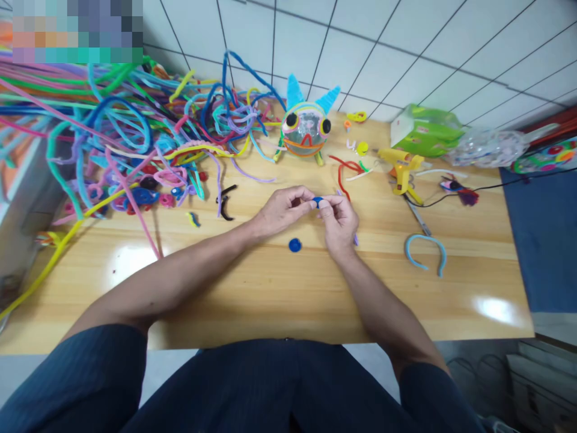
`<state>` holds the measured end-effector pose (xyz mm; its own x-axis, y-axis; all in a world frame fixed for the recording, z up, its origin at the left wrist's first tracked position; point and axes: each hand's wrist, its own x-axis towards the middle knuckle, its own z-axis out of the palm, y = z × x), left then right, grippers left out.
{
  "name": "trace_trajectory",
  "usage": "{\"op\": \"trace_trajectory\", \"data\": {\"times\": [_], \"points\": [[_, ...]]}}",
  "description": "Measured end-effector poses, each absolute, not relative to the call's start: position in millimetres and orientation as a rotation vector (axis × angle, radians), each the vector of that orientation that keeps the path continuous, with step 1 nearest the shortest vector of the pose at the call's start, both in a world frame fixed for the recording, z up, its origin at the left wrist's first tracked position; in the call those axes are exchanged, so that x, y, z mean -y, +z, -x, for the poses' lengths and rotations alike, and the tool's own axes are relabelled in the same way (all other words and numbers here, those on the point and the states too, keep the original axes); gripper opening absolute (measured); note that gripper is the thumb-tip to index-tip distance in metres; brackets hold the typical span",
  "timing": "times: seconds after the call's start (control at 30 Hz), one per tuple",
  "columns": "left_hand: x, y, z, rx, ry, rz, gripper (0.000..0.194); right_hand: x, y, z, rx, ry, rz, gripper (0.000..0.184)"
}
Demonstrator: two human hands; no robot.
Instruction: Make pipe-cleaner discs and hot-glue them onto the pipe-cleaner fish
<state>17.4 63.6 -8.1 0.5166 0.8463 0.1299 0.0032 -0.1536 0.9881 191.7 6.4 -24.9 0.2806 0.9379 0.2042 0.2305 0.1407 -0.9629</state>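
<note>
Head view: small blue piece (pixel 318 202) is pinched between both hands, thumbs and fingertips closed on it, left hand (pixel 285 211) at one side, right hand (pixel 339 221) at the other. Fingers hide most of it, so can't tell its long axis. Blue coil (pixel 295 245) lies flat on the wooden table (pixel 270 300), apart from the fingertips, bodyward and slightly left. Left hand is nearer to it. Big-eyed figure (pixel 306 132) stands beyond the hands.
</note>
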Motion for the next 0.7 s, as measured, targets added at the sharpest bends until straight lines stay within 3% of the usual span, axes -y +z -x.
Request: {"op": "trace_trajectory", "data": {"times": [0.3, 0.5, 0.7], "points": [[-62.2, -6.7, -20.9, -0.835, 1.053, -1.419, 0.023, -5.3, -18.6, -188.8, 1.106, 0.668, 1.367, 0.03], [-73.3, 3.4, -17.9, -0.998, 1.221, -1.107, 0.015, -7.9, 14.2, -190.3, 1.037, 0.731, 1.359, 0.031], [-90.9, 5.9, -9.6, -1.071, 1.362, -1.026, 0.014, -8.9, 39.2, -260.9, 0.872, 0.538, 1.429, 0.037]]}}
